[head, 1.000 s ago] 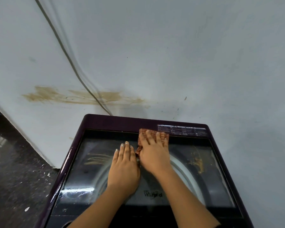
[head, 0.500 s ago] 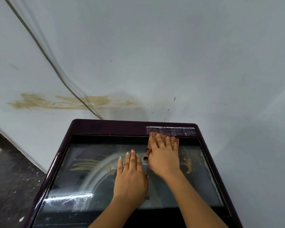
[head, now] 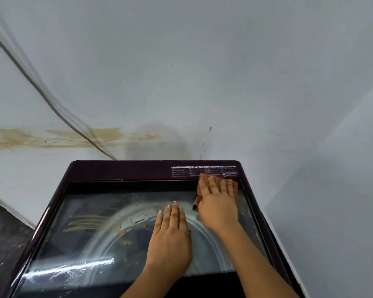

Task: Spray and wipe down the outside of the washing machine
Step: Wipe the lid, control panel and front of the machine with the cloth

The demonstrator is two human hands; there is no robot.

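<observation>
A dark purple top-loading washing machine (head: 121, 170) fills the lower half of the view, its glass lid (head: 91, 203) streaked with brown smears and wet patches. My right hand (head: 219, 206) lies flat on a brown patterned cloth (head: 234, 186) at the lid's far right corner, just below the white instruction label (head: 204, 171). My left hand (head: 170, 237) rests flat on the glass near the middle, fingers together, holding nothing. No spray bottle is in view.
A pale wall (head: 202, 72) rises right behind the machine, with a brown stain (head: 58, 137) on it. A grey cable (head: 41, 91) runs down the wall to the machine's back. Dark speckled floor (head: 2, 231) lies to the left.
My right hand has slid the cloth rightward along the lid's far edge, from the middle to the right corner. The left hand has stayed flat on the glass.
</observation>
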